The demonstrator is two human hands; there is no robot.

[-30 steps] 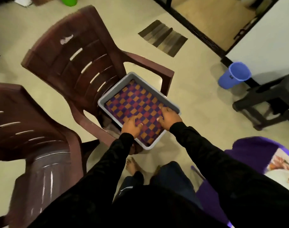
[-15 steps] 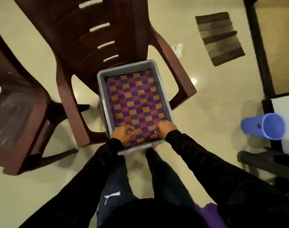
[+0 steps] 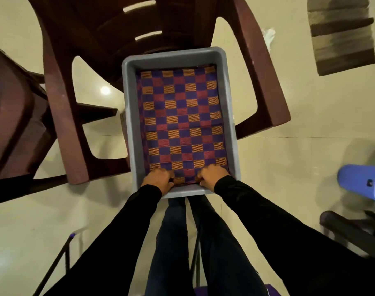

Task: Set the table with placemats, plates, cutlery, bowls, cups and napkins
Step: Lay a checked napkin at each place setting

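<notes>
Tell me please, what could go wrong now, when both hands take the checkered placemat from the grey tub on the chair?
1. The left hand and right hand grip only the near edge of the checkered placemat; it may sag or unfold when lifted.
2. The grey tub overhangs the front of the brown plastic chair, so a pull toward the person might tip or slide it off.

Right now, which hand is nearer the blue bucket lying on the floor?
Right. The right hand grips the placemat's near edge on the side facing the blue bucket; the left hand grips farther away.
</notes>
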